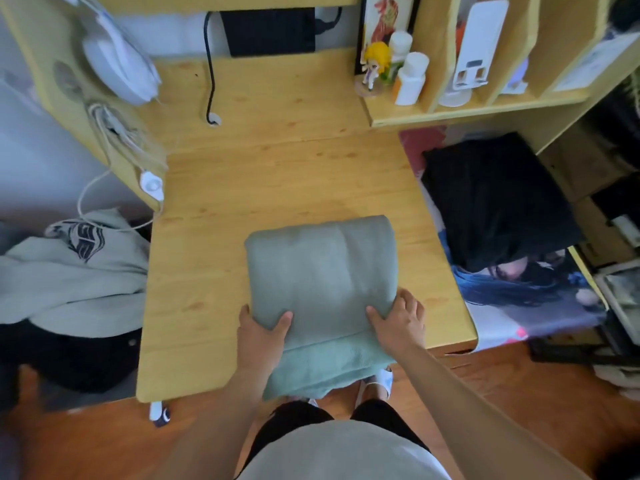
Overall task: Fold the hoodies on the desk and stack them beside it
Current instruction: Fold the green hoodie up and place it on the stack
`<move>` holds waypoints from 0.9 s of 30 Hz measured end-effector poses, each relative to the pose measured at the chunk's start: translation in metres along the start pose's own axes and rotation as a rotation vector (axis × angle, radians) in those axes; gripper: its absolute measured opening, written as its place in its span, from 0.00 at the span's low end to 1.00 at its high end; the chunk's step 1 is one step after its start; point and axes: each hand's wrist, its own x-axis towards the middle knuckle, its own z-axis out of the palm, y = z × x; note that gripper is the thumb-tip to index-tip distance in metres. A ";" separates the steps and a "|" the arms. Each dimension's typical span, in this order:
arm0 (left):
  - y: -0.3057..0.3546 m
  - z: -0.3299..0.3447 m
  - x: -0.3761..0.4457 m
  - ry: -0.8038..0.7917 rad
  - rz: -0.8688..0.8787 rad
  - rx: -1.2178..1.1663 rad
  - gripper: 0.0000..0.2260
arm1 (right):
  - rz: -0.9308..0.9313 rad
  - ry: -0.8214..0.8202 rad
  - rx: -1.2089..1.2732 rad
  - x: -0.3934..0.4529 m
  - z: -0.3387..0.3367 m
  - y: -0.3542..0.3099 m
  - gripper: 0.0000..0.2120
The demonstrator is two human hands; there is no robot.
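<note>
A sage-green hoodie (322, 271) lies folded into a thick rectangle on the wooden desk (277, 161), its lower part hanging over the front edge. My left hand (261, 332) grips the folded bundle's near left corner, thumb on top and fingers underneath. My right hand (398, 318) grips the near right corner the same way. A folded black hoodie (495, 199) rests to the right of the desk on a printed mat. A cream hoodie (76, 271) with a dark logo lies crumpled to the left, off the desk.
A shelf unit (478, 105) at the back right holds white bottles (410, 79) and a small figurine (375, 62). A black cable (209, 74) drops into a desk hole. White headphones (117, 60) and cords hang on the left panel. Boxes crowd the far right.
</note>
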 end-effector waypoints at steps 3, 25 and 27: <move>0.007 -0.017 -0.005 -0.220 -0.209 -0.258 0.29 | 0.082 -0.091 0.210 0.001 -0.012 0.002 0.33; 0.205 0.175 -0.126 -0.676 -0.176 -0.594 0.19 | 0.081 -0.329 1.103 0.054 -0.297 0.177 0.25; 0.227 0.207 -0.138 -0.663 -0.206 -0.612 0.18 | 0.076 -0.327 1.089 0.076 -0.325 0.192 0.22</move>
